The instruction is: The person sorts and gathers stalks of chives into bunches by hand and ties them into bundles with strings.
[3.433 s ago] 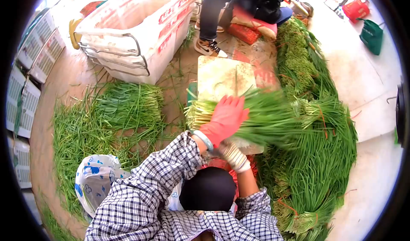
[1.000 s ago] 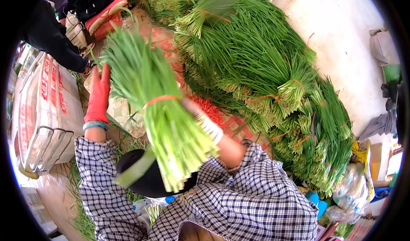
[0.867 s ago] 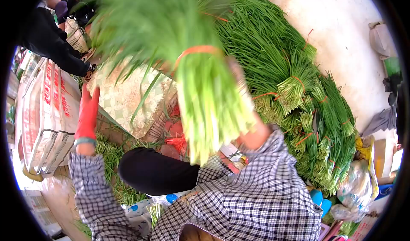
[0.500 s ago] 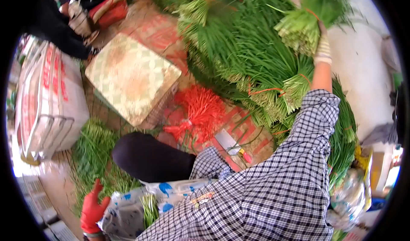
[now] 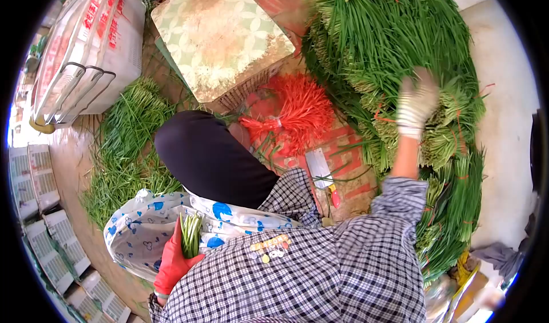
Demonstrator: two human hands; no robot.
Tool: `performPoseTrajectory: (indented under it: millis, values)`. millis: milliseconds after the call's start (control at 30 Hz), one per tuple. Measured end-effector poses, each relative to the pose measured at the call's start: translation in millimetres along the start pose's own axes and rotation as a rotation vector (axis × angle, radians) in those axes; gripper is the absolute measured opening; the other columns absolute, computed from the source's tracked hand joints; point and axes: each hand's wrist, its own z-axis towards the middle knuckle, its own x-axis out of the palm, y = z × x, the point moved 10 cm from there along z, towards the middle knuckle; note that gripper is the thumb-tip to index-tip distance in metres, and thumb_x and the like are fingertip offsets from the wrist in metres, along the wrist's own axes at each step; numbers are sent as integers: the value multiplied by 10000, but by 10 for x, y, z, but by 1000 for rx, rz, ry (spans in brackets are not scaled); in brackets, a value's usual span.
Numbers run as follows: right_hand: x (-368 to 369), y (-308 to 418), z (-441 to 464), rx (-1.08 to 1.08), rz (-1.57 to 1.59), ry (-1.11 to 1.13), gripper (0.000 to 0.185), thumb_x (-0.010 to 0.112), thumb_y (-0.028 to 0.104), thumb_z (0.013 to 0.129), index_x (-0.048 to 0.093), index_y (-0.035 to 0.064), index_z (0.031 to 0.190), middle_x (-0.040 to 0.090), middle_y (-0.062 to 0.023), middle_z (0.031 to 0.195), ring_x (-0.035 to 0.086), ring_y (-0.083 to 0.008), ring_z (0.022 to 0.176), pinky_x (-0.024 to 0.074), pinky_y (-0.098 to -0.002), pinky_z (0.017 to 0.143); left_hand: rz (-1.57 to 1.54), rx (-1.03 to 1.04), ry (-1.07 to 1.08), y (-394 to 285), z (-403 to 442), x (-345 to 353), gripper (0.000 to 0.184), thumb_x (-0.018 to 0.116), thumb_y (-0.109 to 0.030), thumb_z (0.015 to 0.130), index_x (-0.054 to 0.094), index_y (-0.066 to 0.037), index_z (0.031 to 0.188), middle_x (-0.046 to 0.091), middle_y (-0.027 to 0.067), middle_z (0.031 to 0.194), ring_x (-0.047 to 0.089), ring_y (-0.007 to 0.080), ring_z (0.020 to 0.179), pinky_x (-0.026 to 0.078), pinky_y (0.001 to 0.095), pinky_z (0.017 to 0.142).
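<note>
My left hand [image 5: 176, 261], in a red glove, is closed around a small bunch of chives [image 5: 191, 235], pale cut ends up, on the white apron with blue spots [image 5: 143, 213]. My right hand [image 5: 418, 97], in a whitish striped glove, is over the big pile of chives [image 5: 394, 42] on the right. Motion smears its fingers, and no bundle shows in it. Just beside it lie tied chive bundles [image 5: 452, 117], cut ends facing me, with red-orange ties around some of them.
A clump of red ties [image 5: 303, 108] lies ahead of my knee, near a cleaver [image 5: 320, 168] with a yellow and red handle. Beyond is a crate with a patterned top board [image 5: 223, 37]. Loose chives [image 5: 131, 134] spread at left beside a white basket [image 5: 97, 54].
My right hand has let go of the tied chive bundle it held at upper right and come nearer over the pile. My left hand, spread before, has closed on the small bunch. The view has shifted.
</note>
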Motion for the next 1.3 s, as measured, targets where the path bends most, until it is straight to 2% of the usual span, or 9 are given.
performPoseTrajectory:
  millis: [133,233,500,600,733,900,1033,1233,1300]
  values:
    - [2291,225,-1287,238,302,751,257,644,260,848,709,90,1030,698,-135,1025,664,-298,947,499,-371,886,-105,-114,-18,50,7,-39,1159,863,-193,651,123,-40,1530,585,216,1254,594,288,1134,454,359,951]
    - [3305,231,-1888,354,52,1066,412,658,434,819,697,108,1068,676,-165,1091,636,-356,1011,490,-411,898,-177,-211,-60,139,-70,-35,1153,866,-151,657,126,-60,1535,548,194,1313,555,253,1182,432,353,987]
    - [3904,166,-2432,215,-106,1026,377,686,358,821,686,21,990,684,-213,973,655,-373,912,517,-453,793,-360,-151,-29,-565,212,-29,1080,847,-89,695,164,-49,1531,453,149,1428,436,214,1308,346,337,1078]
    - [3693,-253,-2637,819,434,717,221,652,204,847,662,-4,919,668,-124,786,650,-256,726,535,-369,697,-482,-251,-53,-296,240,-31,1074,851,-87,692,177,-42,1527,440,145,1438,422,213,1320,332,338,1091]
    - [3264,-330,-2873,1223,1023,610,141,650,149,846,661,18,897,654,-85,777,643,-197,719,537,-320,679,-523,-204,16,70,209,12,1121,868,-116,685,142,-55,1536,404,141,1467,404,221,1335,324,347,1099]
    - [2183,481,-1556,797,1217,415,93,647,82,837,652,23,907,655,-53,819,617,-139,703,521,-276,650,-356,-186,51,104,229,-79,1227,899,-264,659,71,-59,1541,439,183,1435,435,246,1314,345,351,1075]
    - [2122,1252,-499,540,1013,560,95,611,87,855,657,18,902,611,-11,762,521,-75,649,434,-227,622,-232,-106,24,213,180,-179,1207,883,-301,661,91,-11,1523,596,211,1218,603,293,1099,451,357,950]
    - [3350,2751,279,-27,372,689,304,626,282,831,659,-11,906,671,-223,865,650,-361,832,499,-433,766,-147,-128,-96,236,-67,-292,1159,866,-267,660,126,4,1510,616,231,1170,622,345,1076,469,365,933]
    - [3630,3173,267,-174,97,672,357,613,316,833,675,-10,963,673,-233,928,655,-365,898,506,-436,824,-116,-97,-146,228,-133,-276,1112,854,-238,673,158,1,1506,609,237,1191,615,355,1096,470,370,935]
